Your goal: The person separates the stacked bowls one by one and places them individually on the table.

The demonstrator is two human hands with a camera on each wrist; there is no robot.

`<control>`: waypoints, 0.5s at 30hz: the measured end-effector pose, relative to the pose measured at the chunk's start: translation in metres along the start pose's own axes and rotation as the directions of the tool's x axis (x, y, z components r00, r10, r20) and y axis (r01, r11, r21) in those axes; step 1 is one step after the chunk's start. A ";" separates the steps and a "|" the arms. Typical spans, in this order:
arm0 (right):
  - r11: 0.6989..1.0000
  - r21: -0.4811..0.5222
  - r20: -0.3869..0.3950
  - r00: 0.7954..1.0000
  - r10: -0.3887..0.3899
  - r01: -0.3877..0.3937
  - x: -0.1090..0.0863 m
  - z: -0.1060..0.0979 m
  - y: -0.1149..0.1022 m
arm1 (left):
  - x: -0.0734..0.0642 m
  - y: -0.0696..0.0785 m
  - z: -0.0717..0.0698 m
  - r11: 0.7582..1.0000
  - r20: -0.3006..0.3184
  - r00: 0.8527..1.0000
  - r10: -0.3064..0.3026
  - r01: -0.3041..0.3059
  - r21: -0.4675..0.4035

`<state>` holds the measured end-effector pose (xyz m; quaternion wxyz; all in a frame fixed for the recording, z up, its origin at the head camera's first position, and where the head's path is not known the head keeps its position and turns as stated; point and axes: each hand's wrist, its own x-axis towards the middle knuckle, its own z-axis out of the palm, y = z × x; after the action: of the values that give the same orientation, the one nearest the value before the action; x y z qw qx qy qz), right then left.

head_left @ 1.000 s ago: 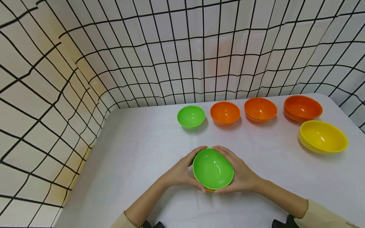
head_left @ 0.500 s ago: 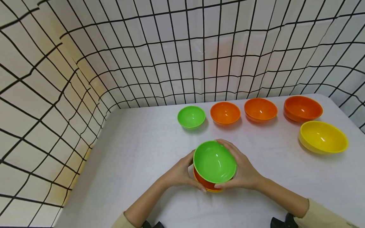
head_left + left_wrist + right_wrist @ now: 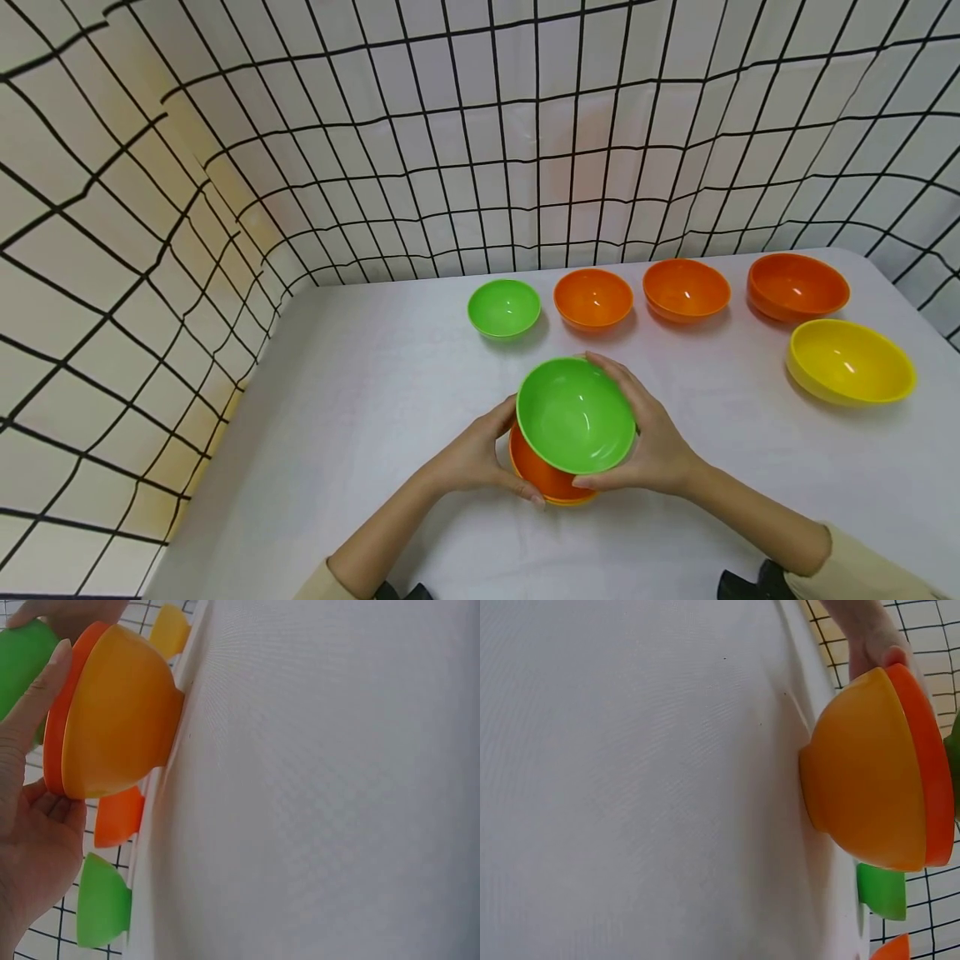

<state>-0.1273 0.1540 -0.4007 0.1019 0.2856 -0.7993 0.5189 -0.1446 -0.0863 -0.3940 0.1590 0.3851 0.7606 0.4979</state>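
Observation:
In the head view my right hand holds a green bowl by its right side, thumb at the near edge and fingers at the far edge. The green bowl is raised and tilted above an orange bowl, covering much of it. That orange bowl sits nested in a yellow-orange bowl, whose base stands on the white cloth. My left hand grips the nested pair from the left, its thumb along the rim and its fingers on the opposite side.
Behind stand a small green bowl, a small orange bowl, a medium orange bowl and a larger orange bowl. A yellow bowl is at the right. Black netting over white walls borders the white table.
My right hand has lifted the green bowl out of the orange one and moved it up and slightly right, uncovering the orange bowl's inside. My left hand has stayed on the nested pair.

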 end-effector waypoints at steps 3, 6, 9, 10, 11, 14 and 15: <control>1.000 0.010 -0.010 1.000 -0.001 0.002 0.000 -0.003 -0.002 | 0.000 -0.004 0.002 1.000 -0.007 1.000 0.004 -0.004 0.004; 1.000 0.021 -0.022 1.000 0.006 -0.005 -0.001 -0.007 -0.004 | 0.001 -0.016 0.005 1.000 -0.014 1.000 0.012 -0.012 0.014; 0.999 0.035 -0.032 0.999 0.029 -0.028 -0.002 -0.012 -0.004 | 0.002 -0.028 0.007 0.999 -0.015 1.000 0.020 -0.019 0.029; 0.999 0.037 -0.036 0.999 0.041 -0.040 -0.003 -0.014 -0.004 | 0.002 -0.032 0.007 0.999 -0.014 1.000 0.018 -0.017 0.032; 0.998 0.034 -0.040 0.998 0.051 -0.050 -0.004 -0.016 -0.004 | 0.002 -0.034 0.007 0.999 -0.012 1.000 0.013 -0.012 0.035; 0.998 0.012 -0.057 0.997 0.061 -0.061 -0.008 -0.023 -0.002 | 0.001 -0.031 0.006 0.999 -0.007 1.000 -0.029 0.029 0.023; 0.999 0.004 -0.064 0.996 0.055 -0.054 -0.010 -0.025 -0.001 | 0.002 -0.030 0.006 0.999 -0.006 0.999 -0.048 0.048 0.019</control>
<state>-0.1223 0.1793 -0.3934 0.1130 0.2469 -0.8024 0.5314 -0.1547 -0.0876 -0.4233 0.1651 0.3669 0.7746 0.4879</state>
